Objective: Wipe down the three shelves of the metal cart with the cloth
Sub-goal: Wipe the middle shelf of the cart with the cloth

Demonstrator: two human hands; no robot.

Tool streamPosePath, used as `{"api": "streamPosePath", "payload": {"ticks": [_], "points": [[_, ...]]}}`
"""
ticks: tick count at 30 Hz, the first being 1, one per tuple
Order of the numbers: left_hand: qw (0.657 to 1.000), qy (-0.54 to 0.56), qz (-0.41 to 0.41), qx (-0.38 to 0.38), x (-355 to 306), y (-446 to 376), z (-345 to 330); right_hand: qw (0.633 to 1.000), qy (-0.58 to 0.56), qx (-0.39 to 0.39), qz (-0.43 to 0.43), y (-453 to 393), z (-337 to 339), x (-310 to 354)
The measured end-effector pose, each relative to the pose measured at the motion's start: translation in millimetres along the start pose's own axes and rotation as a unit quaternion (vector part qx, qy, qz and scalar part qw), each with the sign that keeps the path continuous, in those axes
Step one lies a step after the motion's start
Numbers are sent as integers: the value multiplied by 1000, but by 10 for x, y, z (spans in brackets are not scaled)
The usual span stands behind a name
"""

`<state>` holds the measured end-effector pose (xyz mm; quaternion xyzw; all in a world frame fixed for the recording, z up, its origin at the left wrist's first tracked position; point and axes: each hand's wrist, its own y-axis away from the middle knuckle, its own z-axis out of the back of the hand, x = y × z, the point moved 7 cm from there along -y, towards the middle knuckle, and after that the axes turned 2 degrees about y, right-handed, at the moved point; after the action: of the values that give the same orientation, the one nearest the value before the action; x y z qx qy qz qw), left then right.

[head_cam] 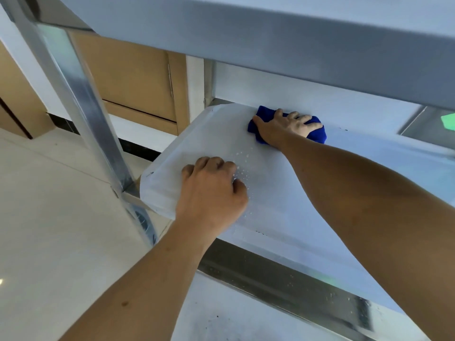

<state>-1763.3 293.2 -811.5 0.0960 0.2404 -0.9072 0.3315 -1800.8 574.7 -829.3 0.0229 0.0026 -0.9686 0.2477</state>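
Note:
The metal cart fills the view, and I look in under its top shelf [270, 38]. My right hand [285, 126] presses a blue cloth [317, 134] flat on the far side of the middle shelf [307, 205], fingers spread over it. My left hand [211, 190] rests as a loose fist on the shelf's near left part, holding nothing. Small water droplets [242, 166] dot the shelf just right of the left hand. The bottom shelf [234, 313] shows below the middle shelf's front rail.
A metal cart post [81, 99] runs diagonally at the left. Beyond it are wooden cabinet doors [133, 80] and a pale tiled floor [49, 205]. A window pane [428, 124] shows at the far right.

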Motion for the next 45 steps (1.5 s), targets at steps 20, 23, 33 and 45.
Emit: {"api": "streamPosePath", "payload": {"ticks": [20,23,33,45], "points": [[975,140,94,-147,104,152,330,981,-13,-21,191,1163,39,654],[967,171,111,-150,141,168,344,978,-12,-25,206,1467,26,549],[956,210,162,-127,216,156,337,966,-22,-32,257,2401,30,-43],[951,257,162,-63,182,115,292,959,8,-68,274,3042,-8,-375]]}}
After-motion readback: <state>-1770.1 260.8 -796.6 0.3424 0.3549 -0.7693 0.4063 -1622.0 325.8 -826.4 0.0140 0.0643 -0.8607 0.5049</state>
